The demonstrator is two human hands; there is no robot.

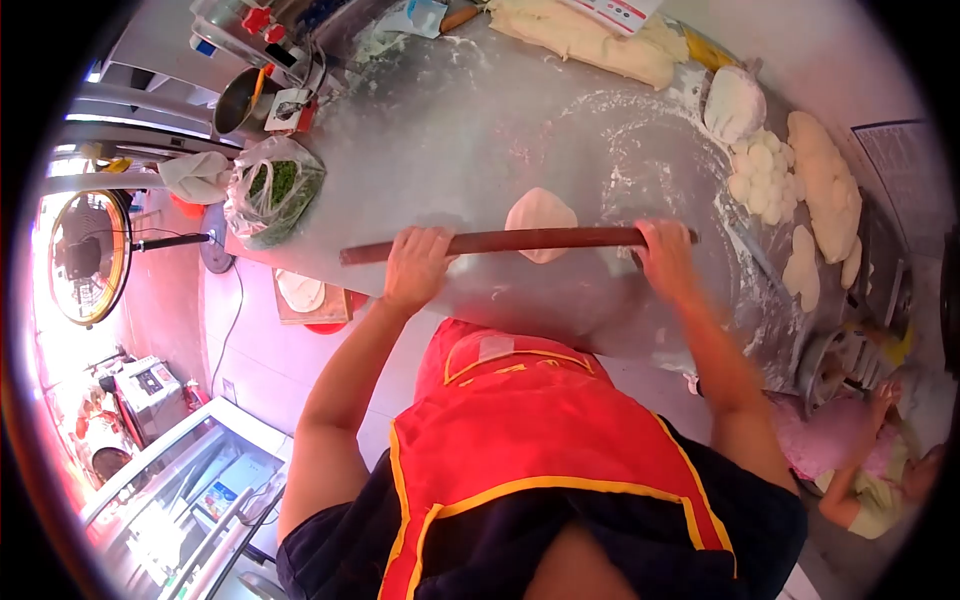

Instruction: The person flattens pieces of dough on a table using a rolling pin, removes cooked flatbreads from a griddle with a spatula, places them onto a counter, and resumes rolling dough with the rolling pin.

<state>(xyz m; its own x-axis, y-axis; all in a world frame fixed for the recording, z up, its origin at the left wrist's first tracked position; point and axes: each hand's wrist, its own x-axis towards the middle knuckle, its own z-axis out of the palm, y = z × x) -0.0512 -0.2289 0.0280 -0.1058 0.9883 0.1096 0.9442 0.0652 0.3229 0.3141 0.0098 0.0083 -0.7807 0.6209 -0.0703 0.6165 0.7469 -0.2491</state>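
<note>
A long dark-brown rolling pin (pixel 490 241) lies across a flat round of pale dough (pixel 541 210) on the grey metal worktop (pixel 440 150). My left hand (pixel 418 268) is closed over the pin toward its left end. Toward the other end, my right hand (pixel 667 260) has its fingers wrapped over the pin. The pin hides a strip of the dough, whose edges show above and below it.
Floured dough balls (pixel 763 178), long dough pieces (pixel 826 185) and a thick dough slab (pixel 585 38) lie along the right and far edges. A plastic bag of chopped greens (pixel 275 190) sits at the left edge. Another person (pixel 860 465) is at lower right.
</note>
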